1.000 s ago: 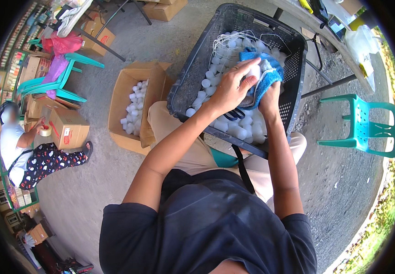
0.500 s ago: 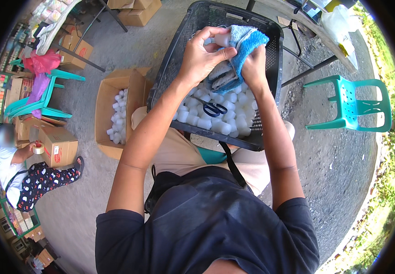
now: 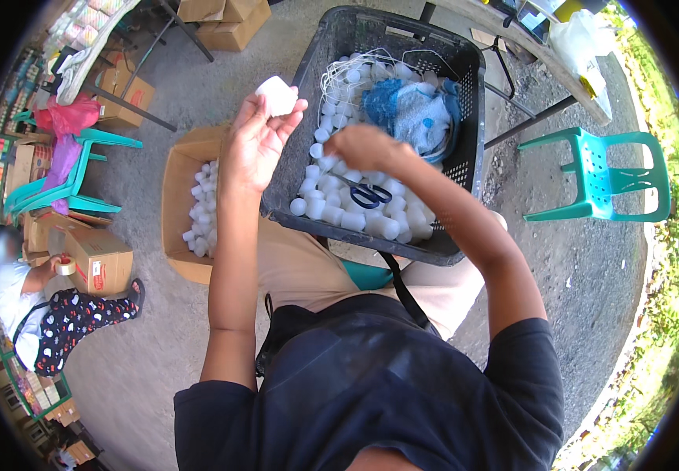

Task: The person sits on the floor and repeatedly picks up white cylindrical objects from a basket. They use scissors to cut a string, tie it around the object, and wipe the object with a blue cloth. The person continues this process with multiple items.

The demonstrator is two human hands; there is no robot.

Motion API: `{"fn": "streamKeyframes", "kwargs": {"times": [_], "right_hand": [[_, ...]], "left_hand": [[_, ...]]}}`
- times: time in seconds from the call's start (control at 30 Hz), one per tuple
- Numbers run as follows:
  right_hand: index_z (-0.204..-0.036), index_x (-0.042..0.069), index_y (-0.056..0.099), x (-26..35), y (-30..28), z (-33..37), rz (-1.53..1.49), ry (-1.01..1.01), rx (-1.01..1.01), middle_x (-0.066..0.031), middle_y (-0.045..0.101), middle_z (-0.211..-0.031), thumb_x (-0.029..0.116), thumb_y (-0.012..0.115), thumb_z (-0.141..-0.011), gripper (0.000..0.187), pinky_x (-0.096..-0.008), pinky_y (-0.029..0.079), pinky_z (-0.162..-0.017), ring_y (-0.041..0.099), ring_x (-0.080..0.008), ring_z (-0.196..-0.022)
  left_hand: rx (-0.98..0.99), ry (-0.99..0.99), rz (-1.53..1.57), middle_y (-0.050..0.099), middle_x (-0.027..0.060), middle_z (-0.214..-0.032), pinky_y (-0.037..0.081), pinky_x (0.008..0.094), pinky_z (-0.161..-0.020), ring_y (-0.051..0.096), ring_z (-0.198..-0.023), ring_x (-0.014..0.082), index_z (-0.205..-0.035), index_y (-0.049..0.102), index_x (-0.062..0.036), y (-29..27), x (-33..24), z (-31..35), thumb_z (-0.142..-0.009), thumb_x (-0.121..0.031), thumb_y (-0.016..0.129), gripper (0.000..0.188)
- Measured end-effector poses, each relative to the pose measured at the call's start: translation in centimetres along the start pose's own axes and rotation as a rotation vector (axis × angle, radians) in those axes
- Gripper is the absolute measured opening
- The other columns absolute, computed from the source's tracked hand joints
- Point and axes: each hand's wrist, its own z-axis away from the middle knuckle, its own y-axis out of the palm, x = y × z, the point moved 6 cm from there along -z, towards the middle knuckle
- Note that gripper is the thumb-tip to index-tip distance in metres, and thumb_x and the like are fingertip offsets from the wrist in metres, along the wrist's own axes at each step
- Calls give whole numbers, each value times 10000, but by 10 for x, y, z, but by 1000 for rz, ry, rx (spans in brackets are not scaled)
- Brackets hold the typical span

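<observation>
The left hand (image 3: 257, 141) is raised over the gap between the crate (image 3: 465, 110) and the box (image 3: 178, 196), its fingertips pinched around a small white cap (image 3: 278, 94) of smooth, matte plastic, squat and roughly cylindrical. The right hand (image 3: 365, 147) hangs low inside the crate, knuckles up and fingers curled; whether it grips anything cannot be told. The crate is dark plastic with perforated lattice walls, holding a heap of more white caps, tangled white string, blue-handled scissors (image 3: 367, 195) and a crumpled blue mesh bag (image 3: 418, 114). The box is plain brown cardboard, part filled with the same caps. Half a second ago both hands were together over the crate's far end with the blue mesh at the right hand; now the mesh lies loose and the hands have parted.
</observation>
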Motion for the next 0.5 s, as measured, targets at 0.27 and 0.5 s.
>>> {"fn": "streamKeyframes", "kwargs": {"times": [0.27,0.5], "right_hand": [[-911,95,638,-34,149,-46,215,-285,129,-86,636,-904,101,569,-793,137,-418,500,-803,636,-287,-906],[-928,5,652,-10,-12,18,-522,9,-481,-157,661,-896,15,622,-821,112,-378,506,-668,653,-302,-775]], "left_hand": [[-100,-268,173,591,192,-1171,556,367,-875,630,-1057,308,-1338,455,-51,-12,9,35,-1001,-291,470,414],[-228,-260,159,559,174,-1216,557,348,-836,634,-1001,258,-1295,471,-40,-27,14,31,-994,-269,483,379]]}}
